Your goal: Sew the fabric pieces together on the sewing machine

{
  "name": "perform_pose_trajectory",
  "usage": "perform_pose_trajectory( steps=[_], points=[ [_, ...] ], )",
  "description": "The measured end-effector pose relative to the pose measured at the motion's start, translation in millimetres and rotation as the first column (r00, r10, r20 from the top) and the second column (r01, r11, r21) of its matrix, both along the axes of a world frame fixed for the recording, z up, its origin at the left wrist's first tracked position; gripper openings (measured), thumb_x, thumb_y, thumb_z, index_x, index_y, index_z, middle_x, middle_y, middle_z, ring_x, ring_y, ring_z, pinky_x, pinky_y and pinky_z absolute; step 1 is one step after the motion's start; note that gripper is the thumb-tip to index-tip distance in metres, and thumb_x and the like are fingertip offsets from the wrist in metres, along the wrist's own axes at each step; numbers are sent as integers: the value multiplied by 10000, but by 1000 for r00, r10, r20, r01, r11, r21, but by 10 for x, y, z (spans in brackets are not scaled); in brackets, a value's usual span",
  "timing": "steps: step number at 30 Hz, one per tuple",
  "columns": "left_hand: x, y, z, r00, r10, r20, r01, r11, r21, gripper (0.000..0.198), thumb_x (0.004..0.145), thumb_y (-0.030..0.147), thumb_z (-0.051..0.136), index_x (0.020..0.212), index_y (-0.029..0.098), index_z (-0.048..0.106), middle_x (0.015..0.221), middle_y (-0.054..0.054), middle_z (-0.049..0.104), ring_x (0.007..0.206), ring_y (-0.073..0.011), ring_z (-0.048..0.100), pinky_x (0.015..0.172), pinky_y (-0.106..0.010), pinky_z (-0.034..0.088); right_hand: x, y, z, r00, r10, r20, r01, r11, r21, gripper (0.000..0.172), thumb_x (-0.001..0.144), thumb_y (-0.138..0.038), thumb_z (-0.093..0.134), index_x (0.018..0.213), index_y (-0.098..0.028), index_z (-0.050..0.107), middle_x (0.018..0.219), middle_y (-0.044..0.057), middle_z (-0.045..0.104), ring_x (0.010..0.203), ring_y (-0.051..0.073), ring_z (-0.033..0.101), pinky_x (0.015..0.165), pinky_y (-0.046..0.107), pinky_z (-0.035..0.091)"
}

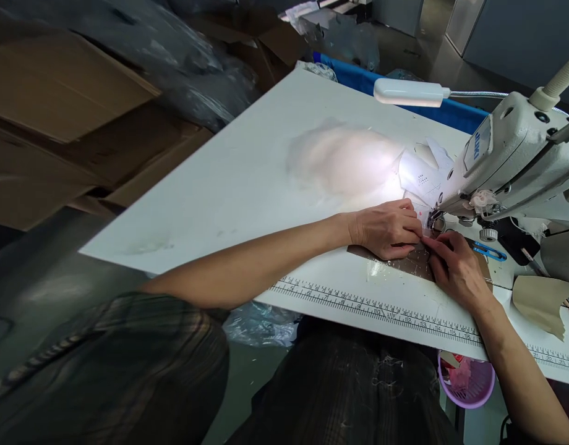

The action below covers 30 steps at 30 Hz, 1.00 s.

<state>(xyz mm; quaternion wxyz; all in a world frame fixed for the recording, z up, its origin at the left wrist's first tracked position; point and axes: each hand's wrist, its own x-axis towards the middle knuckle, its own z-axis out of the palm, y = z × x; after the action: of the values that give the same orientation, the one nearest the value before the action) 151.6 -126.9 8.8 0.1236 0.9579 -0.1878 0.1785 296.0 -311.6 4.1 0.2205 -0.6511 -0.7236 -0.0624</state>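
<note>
My left hand (386,228) rests on the white table (247,179), fingers curled and pinched on a small white fabric piece (421,216) right in front of the sewing machine's needle (435,221). My right hand (456,269) lies just to its right, fingers bent and pressing the same piece down by the presser foot. The white sewing machine (511,161) stands at the right. A pile of pale pink fabric (344,157) lies lit on the table beyond my hands.
A small white lamp (407,91) hangs over the table. Blue thread snips (491,250) lie beside the machine. A ruler strip (381,307) runs along the table's near edge. A purple basket (470,383) sits below. Cardboard boxes (80,111) and plastic bags stand left.
</note>
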Motion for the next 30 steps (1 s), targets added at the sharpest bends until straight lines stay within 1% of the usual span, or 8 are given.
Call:
perform_pose_trajectory(
  steps=[3, 5, 10, 17, 21, 23, 27, 30],
  points=[
    [-5, 3, 22, 999, -3, -45, 2, 1000, -19, 182, 877, 243, 526, 837, 239, 704, 1021, -39, 733, 855, -181, 625, 822, -369, 421, 0, 0, -2, 1000, -7, -1, 7, 1000, -8, 322, 926, -183, 470, 1177, -198, 671, 989, 104, 585, 899, 210, 587, 771, 368, 588],
    [-10, 3, 38, 998, 6, -61, -7, 1000, -17, 166, 860, 250, 540, 840, 238, 704, 1003, -39, 731, 830, -181, 615, 818, -367, 420, 1, -1, -12, 1000, -14, 1, 14, 1000, -11, 323, 926, -187, 467, 1175, -208, 671, 995, 103, 587, 903, 210, 590, 775, 372, 590],
    [-28, -4, 63, 999, 27, -47, -28, 999, -31, 151, 836, 251, 553, 840, 227, 702, 916, -38, 721, 784, -172, 591, 809, -346, 424, 1, -2, -38, 1000, -22, -11, 22, 1000, -15, 331, 929, -204, 463, 1191, -217, 664, 1006, 104, 585, 905, 204, 592, 785, 374, 594],
    [-48, 3, 70, 999, 32, -38, -33, 999, -30, 171, 840, 263, 532, 849, 227, 699, 910, -39, 715, 768, -173, 585, 818, -356, 419, -24, 7, -28, 999, -39, -18, 39, 999, -33, 331, 928, -200, 451, 1183, -207, 661, 994, 108, 580, 918, 221, 588, 778, 395, 593],
    [-43, 9, 65, 999, 42, -21, -43, 999, -26, 161, 828, 276, 543, 841, 225, 695, 916, -44, 712, 761, -179, 581, 809, -366, 410, -34, 17, -27, 998, -63, -21, 62, 997, -49, 345, 924, -197, 449, 1213, -220, 635, 983, 100, 565, 912, 223, 579, 788, 400, 586],
    [-40, 9, 73, 997, 58, -43, -59, 998, -18, 159, 822, 280, 551, 855, 227, 697, 930, -46, 709, 775, -184, 581, 813, -368, 410, -36, 27, -30, 998, -67, -8, 67, 996, -51, 351, 926, -193, 446, 1231, -211, 619, 971, 100, 555, 896, 218, 574, 788, 394, 584],
    [-37, 4, 100, 991, 91, -102, -91, 996, -1, 168, 819, 284, 561, 891, 229, 703, 982, -51, 703, 805, -190, 578, 830, -368, 410, -36, 50, -34, 994, -110, 15, 110, 993, -49, 358, 945, -218, 433, 1265, -206, 592, 960, 98, 528, 821, 200, 564, 723, 369, 584],
    [-35, -1, 107, 988, 116, -103, -115, 993, 15, 184, 830, 291, 554, 911, 222, 704, 984, -55, 699, 779, -186, 565, 812, -365, 404, -40, 56, -31, 992, -123, 12, 124, 991, -45, 353, 956, -239, 423, 1261, -190, 594, 959, 100, 516, 788, 190, 565, 683, 354, 580]
  ],
)
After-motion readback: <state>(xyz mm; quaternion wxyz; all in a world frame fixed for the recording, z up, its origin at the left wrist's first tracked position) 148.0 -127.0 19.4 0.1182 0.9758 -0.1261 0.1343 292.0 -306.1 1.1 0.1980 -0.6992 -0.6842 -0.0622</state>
